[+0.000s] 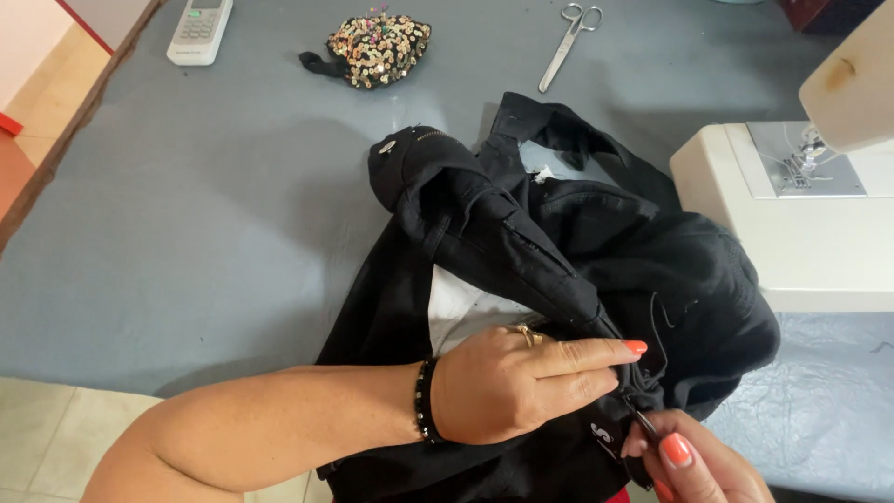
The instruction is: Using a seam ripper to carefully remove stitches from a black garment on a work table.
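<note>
Pinching black jeans [559, 251], left hand [521, 382], right hand [694, 461] cut off, small tool unclear

A single head-worn camera looks steeply down and forward from close above the grey table [214, 233], hands at the bottom edge, a white sewing machine [792, 224] cut off at right, scissors [570, 42] along the far top edge

Bright even daylight, soft shadows, sharp focus
</note>
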